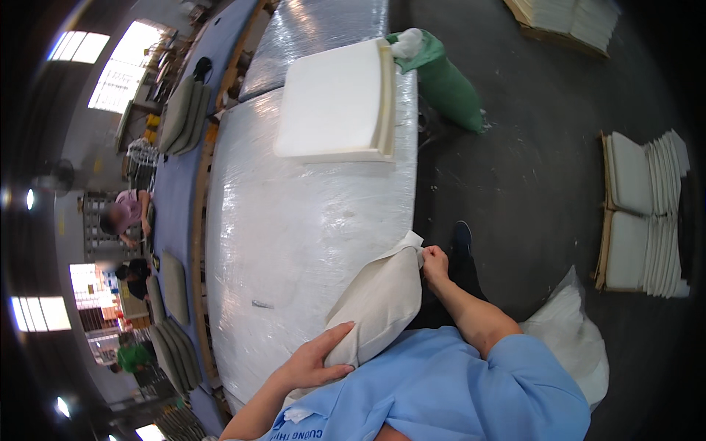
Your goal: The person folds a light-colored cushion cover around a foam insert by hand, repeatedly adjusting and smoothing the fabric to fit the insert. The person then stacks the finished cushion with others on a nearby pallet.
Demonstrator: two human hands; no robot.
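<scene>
A beige fabric-covered cushion [382,301] rests tilted at the near right edge of the plastic-wrapped table [287,220], close against my body. Its cover has a loose flap at the far end. My left hand [320,360] grips the cushion's near left end, thumb and fingers on either side of a corner. At the far right end, my right hand [435,263] is closed in a pinch on the edge of the cover. The cushion's underside and part of its near side are hidden.
White foam pads [331,103] lie stacked farther up the table. Beside it stands a green sack [452,92]. Stacked pads [632,213] and a white plastic bag [570,338] sit on the floor to the right. Left, a blue-topped bench [176,198] holds cushions; people work beyond.
</scene>
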